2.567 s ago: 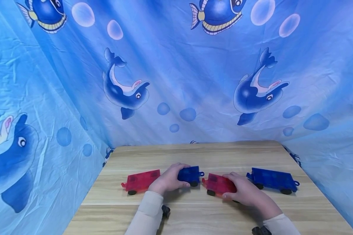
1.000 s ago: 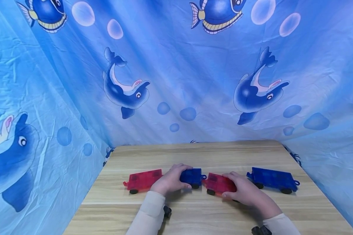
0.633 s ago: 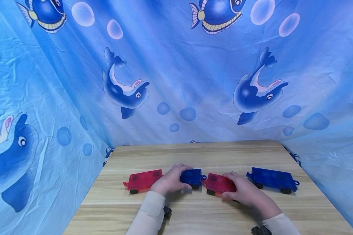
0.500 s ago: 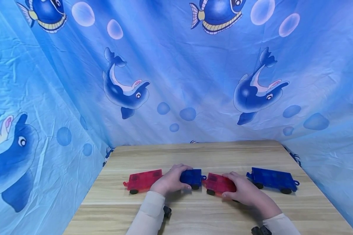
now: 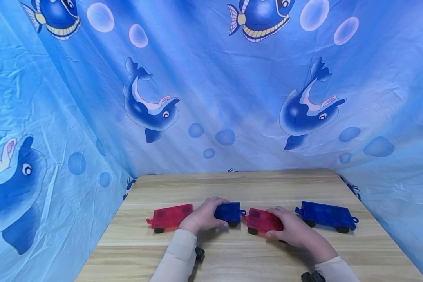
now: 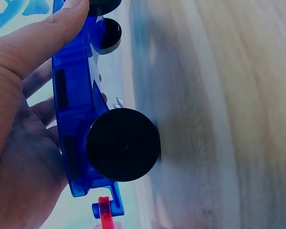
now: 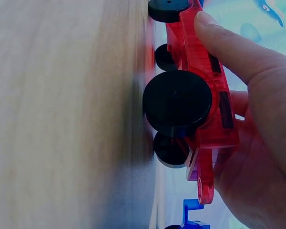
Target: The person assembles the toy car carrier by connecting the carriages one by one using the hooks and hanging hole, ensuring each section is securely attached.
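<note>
The left red car stands lengthwise across the table, its ring on a peg of the middle blue car. Your left hand pinches that blue car's long sides, likely to leave its couplings free; its loop points right. The right red car, pinched likewise by your right hand, points its hook left; whether they engage is unclear. The far blue car stands apart, slanting nearer you rightward.

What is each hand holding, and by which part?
Left hand: the inner blue wagon; right hand: the inner red wagon, each gripped across its long sides.
</note>
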`<state>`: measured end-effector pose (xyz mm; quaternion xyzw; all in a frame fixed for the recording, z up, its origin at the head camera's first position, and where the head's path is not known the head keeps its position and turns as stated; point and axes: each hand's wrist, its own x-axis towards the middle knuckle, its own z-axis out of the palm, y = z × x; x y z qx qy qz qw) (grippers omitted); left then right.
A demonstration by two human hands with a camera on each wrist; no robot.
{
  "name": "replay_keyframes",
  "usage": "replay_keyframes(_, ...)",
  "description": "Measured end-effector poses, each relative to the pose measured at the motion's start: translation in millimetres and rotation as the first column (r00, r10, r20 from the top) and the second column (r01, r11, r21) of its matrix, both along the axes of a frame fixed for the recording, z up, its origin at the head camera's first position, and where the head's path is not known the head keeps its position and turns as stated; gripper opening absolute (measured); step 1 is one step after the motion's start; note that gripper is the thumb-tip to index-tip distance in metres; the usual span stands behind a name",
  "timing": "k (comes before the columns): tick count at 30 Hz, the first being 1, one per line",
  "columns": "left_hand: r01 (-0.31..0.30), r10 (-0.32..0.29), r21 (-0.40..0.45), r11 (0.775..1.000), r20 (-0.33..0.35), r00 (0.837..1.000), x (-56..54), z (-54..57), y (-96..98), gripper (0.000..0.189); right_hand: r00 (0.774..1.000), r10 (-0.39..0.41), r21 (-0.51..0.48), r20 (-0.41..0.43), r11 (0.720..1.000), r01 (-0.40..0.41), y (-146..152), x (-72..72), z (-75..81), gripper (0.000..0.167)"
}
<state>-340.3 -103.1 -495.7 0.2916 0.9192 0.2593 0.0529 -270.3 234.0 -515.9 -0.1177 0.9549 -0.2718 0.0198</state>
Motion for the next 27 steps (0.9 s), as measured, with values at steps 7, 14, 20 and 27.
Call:
replay_keyframes(7, 0.008, -0.008, -0.004, 1.0, 0.001, 1.0, -0.1, -0.1, -1.5, 0.074, 1.0, 0.003, -0.014, 0.004, 1.0, -0.003, 0.4, -0.5, -0.4, 0.087)
replay_keyframes(14, 0.025, -0.025, -0.004, 1.0, -0.022, 0.999, -0.4, -0.3, -2.5, 0.076, 1.0, 0.017, -0.019, 0.001, 1.0, -0.017, 1.0, -1.3, -0.6, 0.087)
replay_keyframes(20, 0.021, -0.022, -0.038, 0.999, -0.023, 0.999, 1.5, 0.2, -1.0, 0.075, 1.0, 0.023, -0.024, 0.008, 0.999, -0.023, 1.5, -1.4, -0.3, 0.087)
replay_keyframes(27, 0.007, -0.008, -0.051, 0.999, -0.025, 1.0, 0.9, -1.3, -0.4, 0.076, 1.0, 0.027, -0.018, 0.003, 0.999, -0.027, 2.0, -2.2, -1.2, 0.086)
